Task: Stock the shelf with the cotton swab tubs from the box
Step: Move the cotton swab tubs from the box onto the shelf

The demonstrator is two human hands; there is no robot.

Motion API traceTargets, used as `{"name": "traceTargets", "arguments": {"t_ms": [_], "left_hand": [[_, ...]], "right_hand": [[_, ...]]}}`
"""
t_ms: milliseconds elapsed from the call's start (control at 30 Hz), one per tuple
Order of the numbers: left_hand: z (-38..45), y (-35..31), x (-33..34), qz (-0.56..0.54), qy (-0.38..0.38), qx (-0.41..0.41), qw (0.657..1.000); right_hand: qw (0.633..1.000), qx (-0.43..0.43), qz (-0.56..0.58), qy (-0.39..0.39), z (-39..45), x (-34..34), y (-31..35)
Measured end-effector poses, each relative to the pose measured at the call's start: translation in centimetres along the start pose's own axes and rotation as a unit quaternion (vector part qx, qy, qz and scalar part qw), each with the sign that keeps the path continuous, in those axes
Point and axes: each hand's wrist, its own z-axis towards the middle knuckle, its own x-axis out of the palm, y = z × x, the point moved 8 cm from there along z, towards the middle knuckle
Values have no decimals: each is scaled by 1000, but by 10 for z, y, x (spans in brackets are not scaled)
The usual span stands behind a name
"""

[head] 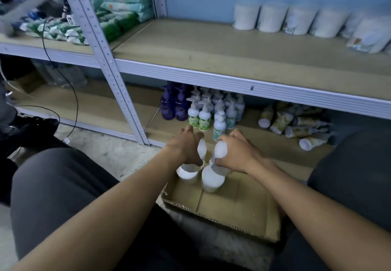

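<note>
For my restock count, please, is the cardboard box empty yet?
Not empty: two white tubs stand in the box.

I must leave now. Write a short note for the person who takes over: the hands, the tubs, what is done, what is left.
Left hand grips one white tub; right hand grips another, both above the cardboard box.
At least two tubs stand in the box's far left corner.
Done: a row of tubs stands at the back right of the upper shelf.
Left: shelve the two held tubs, then those in the box.
</note>
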Motion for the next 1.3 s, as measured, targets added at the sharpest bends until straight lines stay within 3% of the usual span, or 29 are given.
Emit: {"name": "traceTargets", "arguments": {"t_ms": [367,733,1067,1300], "left_hand": [[-30,-58,-132,7,-108,89,990],[-40,-106,-248,39,-194,128,972],[-16,-151,-319,48,-208,149,965],[19,-175,-330,54,-189,157,968]], "right_hand": [[996,-16,-58,-69,-38,-141,15],[985,-6,-106,-138,-58,-253,21],[975,51,-139,-167,-58,-334,6],[974,77,-124,-172,-42,-350,-24]]}}
